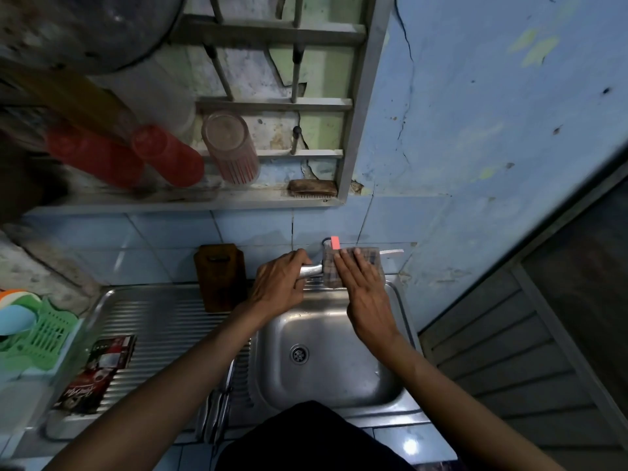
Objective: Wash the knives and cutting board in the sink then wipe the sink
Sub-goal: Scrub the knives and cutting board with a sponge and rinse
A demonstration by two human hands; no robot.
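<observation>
Fingers of the right hand lay straight and close together, pressed flat on a checked cloth draped over the tap at the back rim of the sink. The palm faced down and nothing was curled into it. At 9 o'clock from that hand, the left hand was wrapped around the metal spout of the tap, fingers curled over the top of it, just beside the cloth's left edge. A small pink lever stood up behind the cloth at 12 o'clock from the right fingertips, and a pale, thin strip stuck out from under the cloth toward 3 o'clock; whether it was a blade could not be told.

The basin sat below both hands, with its drain toward 6 o'clock from the left hand. The wooden cutting board stood upright against the tiled wall at 9 o'clock from the left hand, its foot on the ribbed drainboard. The knives lay on the drainboard's near edge at 7 o'clock from the basin, partly hidden by the left forearm. Farther toward 9 o'clock lay a dark red packet and a green plastic basket. On the wall rack at 11 o'clock, red cups and a clear tumbler hung upended.
</observation>
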